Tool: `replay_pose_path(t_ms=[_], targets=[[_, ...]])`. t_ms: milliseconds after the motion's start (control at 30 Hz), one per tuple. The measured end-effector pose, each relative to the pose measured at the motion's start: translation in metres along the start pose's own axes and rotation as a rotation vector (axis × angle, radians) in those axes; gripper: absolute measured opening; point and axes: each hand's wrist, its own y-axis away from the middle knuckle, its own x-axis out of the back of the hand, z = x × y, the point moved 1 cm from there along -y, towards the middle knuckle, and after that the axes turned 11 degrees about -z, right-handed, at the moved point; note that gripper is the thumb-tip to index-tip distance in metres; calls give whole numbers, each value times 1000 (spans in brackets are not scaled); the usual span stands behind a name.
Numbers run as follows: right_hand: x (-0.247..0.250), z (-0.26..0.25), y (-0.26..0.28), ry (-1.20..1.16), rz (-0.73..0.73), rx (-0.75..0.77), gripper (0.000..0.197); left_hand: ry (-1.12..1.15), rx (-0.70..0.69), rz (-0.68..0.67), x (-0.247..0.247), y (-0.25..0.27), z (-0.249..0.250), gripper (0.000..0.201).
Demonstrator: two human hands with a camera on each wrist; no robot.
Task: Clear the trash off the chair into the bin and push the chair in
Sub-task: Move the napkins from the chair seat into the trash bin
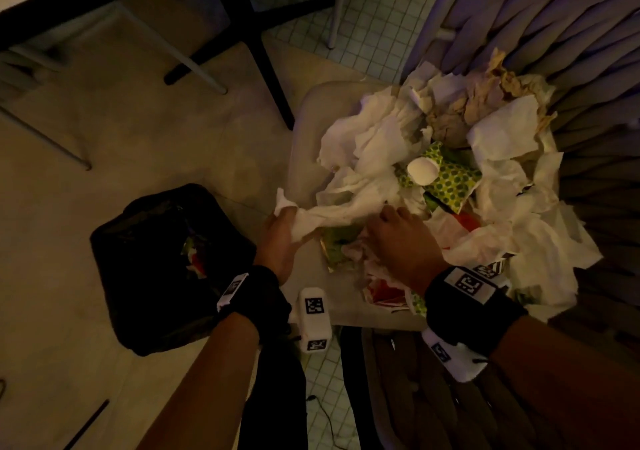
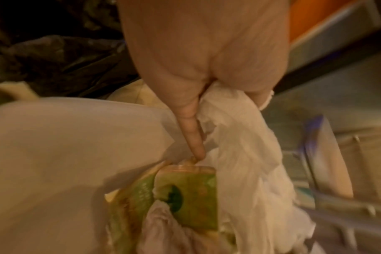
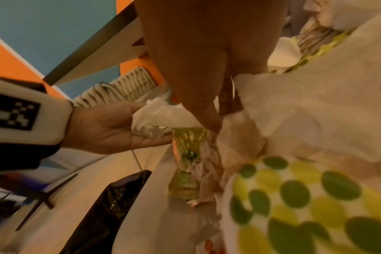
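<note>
The pale chair seat (image 1: pixel 308 158) carries a heap of trash: white tissues, brown paper, a green dotted napkin (image 1: pixel 446 179), a white cup (image 1: pixel 422 170) and red wrappers. My left hand (image 1: pixel 284 217) grips one end of a long white tissue (image 1: pixel 332 214) at the seat's front edge, and its grip on the tissue (image 2: pixel 239 137) shows close up. My right hand (image 1: pixel 388 214) is dug into the pile, pinching crumpled pale paper (image 3: pixel 250 123) just above a green packet (image 3: pixel 187 163). The bin (image 1: pixel 166 266), lined with a black bag, stands on the floor left of the chair with some trash inside.
A dark table leg (image 1: pixel 263 51) and another chair's metal legs (image 1: pixel 194 65) stand beyond the bin. The chair's woven strap back (image 1: pixel 554 33) rises at the upper right. Pale tiled floor (image 1: pixel 374 33) lies behind the seat, and a thin cable (image 1: pixel 325 415) lies below it.
</note>
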Motion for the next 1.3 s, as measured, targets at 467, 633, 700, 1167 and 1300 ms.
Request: replay_pose_path(t_ms=[467,633,700,1167,1300], targets=[[42,35,4,-719,370,-50,25,239,-101,-121,11,21,34,21],[55,37,3,-1042,333,-107,22,87,-123,-184,14,28,31,12],[62,31,4,-1039,349,-110,24,39,-128,-201,19,33,31,16],[59,-214,-75,-969,-11,57,21,113,-21,17,191,109,37,26],[0,-306,-94,-1087,-253,1,28,-165,-29,30,263,132,17,42]])
